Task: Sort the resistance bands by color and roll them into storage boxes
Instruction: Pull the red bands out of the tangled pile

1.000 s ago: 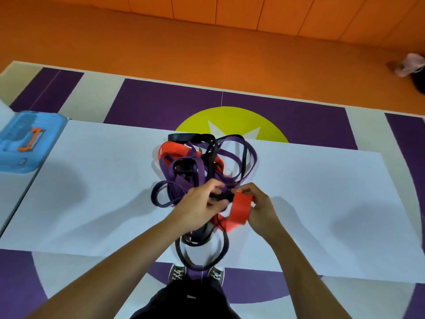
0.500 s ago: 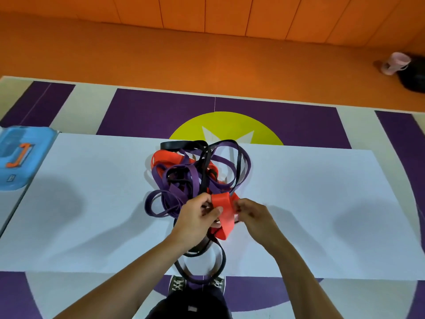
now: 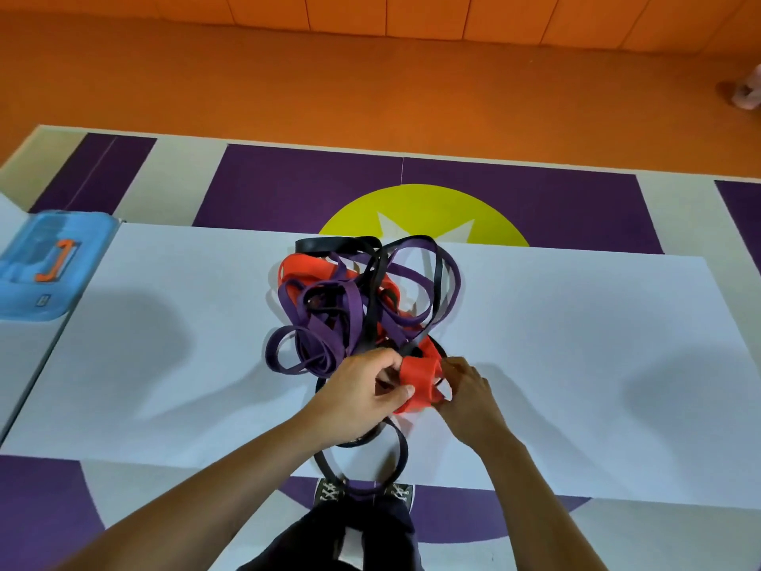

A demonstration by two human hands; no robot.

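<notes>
- Rolling the free end of a red band (image 3: 418, 383) is the step in hand: the left hand (image 3: 362, 395) and the right hand (image 3: 467, 391) meet over it at the near edge of the heap.
- Each hand's grip is clenched on that red band, the left thumb and fingers pinching one side of the small coil, the right fingertips pressing the other side.
- The coil is only a turn or two thick, and the rest of the red band runs away from the grip into the tangle (image 3: 362, 302), so it is not yet free.
- The tangle lies on the white bench (image 3: 576, 344) just beyond the hands, touching them; purple, black and red straps cross one another there.
- A black band (image 3: 362, 459) hangs below the grip over the near edge of the bench, toward the shoes.
- Counting: three colours are plain, but how many bands of each I cannot tell, since the loops overlap.
- One blue box (image 3: 49, 265) with an orange latch sits far to the left of the grip, lid shut as far as I can see.
- My judgement: the task is near its start; no colour stands sorted, no roll is finished, nothing is boxed.
</notes>
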